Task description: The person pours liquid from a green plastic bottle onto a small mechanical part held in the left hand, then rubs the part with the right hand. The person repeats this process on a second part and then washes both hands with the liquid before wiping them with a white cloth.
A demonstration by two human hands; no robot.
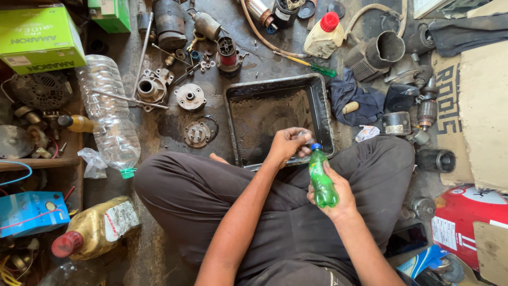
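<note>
Greasy concrete floor spreads under crossed legs, littered with motor parts. Nearest, the right hand [334, 197] wraps closed around a small green bottle [321, 182] held upright; at its eleven o'clock, the left hand [288, 145] curls loosely, fingertips near the blue cap [316, 147]. Beyond, at twelve o'clock, lies a dirty black tray [323, 114].

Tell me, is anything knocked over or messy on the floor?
Yes. The big clear plastic bottle lies on its side among loose metal parts, and the black tray is caked with dark grime. The small green bottle stays upright in the right hand.

Tray [321, 114] sits before my knees, big bottle [108, 114] lying to its left, rag [355, 98] just right of it
</note>
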